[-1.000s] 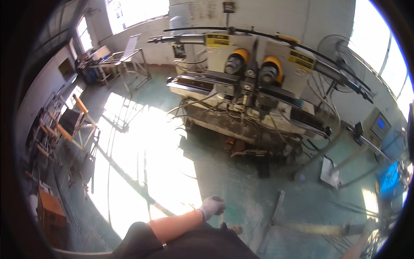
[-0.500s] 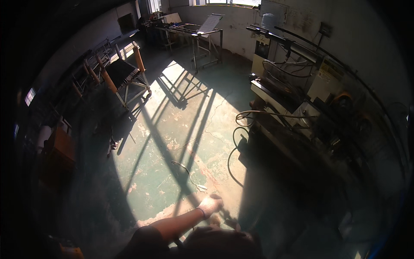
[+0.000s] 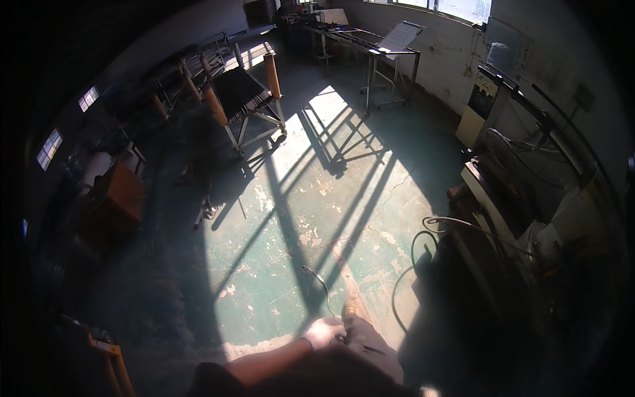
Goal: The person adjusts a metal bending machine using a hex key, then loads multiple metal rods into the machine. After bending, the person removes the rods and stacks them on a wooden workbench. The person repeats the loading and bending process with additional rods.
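Note:
My left hand (image 3: 325, 333), in a whitish knit glove, is in front of my body at the lower middle, its forearm coming from the lower left. Its fingers are curled in, and whatever they may hold is hidden. Just beyond the hand shows a tan shoe tip (image 3: 355, 306), with a greyish trouser leg (image 3: 372, 341) beside the glove. A thin pale cord (image 3: 322, 280) lies on the sunlit floor ahead. I cannot make out my right hand; the lower right is in deep shadow.
A rack with orange-brown posts (image 3: 270, 76) stands far left, a metal frame table (image 3: 370, 59) at the back. On the right, a machine (image 3: 489, 106) has a looping hose (image 3: 456, 221). A brown box (image 3: 114, 202) and a yellow-orange handle (image 3: 109, 354) are at left.
The view has turned left, so the room's things sit further right. The cord is nearer my left hand, and a shoe tip has come forward beyond the hand.

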Demonstrator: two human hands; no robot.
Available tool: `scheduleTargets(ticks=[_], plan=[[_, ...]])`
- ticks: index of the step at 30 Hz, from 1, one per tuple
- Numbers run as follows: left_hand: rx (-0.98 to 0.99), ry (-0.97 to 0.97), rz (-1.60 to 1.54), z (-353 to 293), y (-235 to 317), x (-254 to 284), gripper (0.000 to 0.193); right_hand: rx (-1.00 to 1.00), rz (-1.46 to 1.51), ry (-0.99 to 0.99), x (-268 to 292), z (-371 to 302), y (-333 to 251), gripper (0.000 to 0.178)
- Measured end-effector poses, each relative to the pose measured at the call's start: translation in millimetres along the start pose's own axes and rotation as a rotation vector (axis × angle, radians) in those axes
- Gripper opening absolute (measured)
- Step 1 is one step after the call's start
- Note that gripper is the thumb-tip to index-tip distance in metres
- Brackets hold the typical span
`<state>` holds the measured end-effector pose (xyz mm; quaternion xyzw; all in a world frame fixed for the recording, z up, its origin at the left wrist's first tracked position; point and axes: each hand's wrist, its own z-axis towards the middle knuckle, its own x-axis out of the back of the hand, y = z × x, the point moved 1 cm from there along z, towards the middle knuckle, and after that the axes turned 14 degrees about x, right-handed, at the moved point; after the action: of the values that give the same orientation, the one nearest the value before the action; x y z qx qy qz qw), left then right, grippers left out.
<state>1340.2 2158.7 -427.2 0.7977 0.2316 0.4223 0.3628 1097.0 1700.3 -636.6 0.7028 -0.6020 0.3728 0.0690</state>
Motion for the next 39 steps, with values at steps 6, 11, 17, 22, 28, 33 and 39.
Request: scheduleTargets(ticks=[6, 11, 17, 22, 28, 33, 39], plan=[[0.563, 0.206, -0.856, 96.7, 4.7, 186.3, 0.03, 0.26, -0.061, 0.185, 26.2, 119.7, -270.8, 0.03], [0.502, 0.509, -1.11, 151.2, -18.9, 289.1, 0.024, 0.813, -0.021, -0.033, -10.7, 121.3, -637.6, 0.043], [0.623, 0.447, -1.035, 253.1, -107.0, 399.0, 0.022, 1.252, -0.186, -0.175, -133.7, 62.2, -914.8, 0.043], [0.541, 0.647, -1.114, 339.8, -154.7, 585.7, 0.028, 1.022, -0.477, -0.242, -226.8, 114.9, -963.3, 0.041], [0.332, 0.794, -0.907, 428.0, -191.6, 832.4, 0.027, 0.348, -0.404, -0.444, -285.8, 187.3, -907.9, 0.031], [0.262, 0.908, -0.631, 518.0, -223.4, 995.5, 0.021, 0.092, -0.437, -0.53, -327.2, 216.5, -991.0, 0.03], [0.315, 1.026, -0.32, 638.2, -228.8, 1173.8, 0.021, 0.586, -0.815, -0.489, -434.8, 294.6, -1254.5, 0.032]])
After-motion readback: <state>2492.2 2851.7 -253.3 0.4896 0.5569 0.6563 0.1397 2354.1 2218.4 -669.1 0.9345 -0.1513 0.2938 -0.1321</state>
